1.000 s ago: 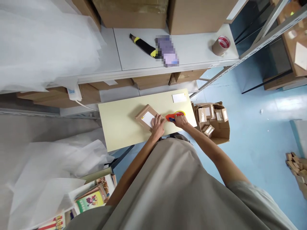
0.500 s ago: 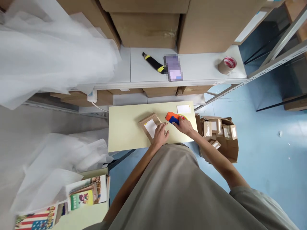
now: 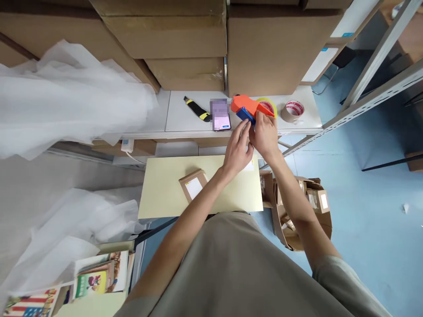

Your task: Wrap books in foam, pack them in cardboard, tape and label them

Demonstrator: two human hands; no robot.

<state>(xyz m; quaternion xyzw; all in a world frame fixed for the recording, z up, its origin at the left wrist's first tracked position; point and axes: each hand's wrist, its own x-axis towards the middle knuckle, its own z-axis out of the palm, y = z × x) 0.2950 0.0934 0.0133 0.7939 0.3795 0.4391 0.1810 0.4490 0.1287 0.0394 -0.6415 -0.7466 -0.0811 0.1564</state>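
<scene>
Right hand grips the tape dispenser; left hand touches it, grasp unclear. At the bench's four o'clock, an arm half-hides a parcel-filled carton.

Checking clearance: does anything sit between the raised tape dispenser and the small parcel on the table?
Only the person's own left hand, touching the tape dispenser on the side toward the parcel. The right hand grips the tape dispenser above the shelf edge. No other object shows between them.
</scene>
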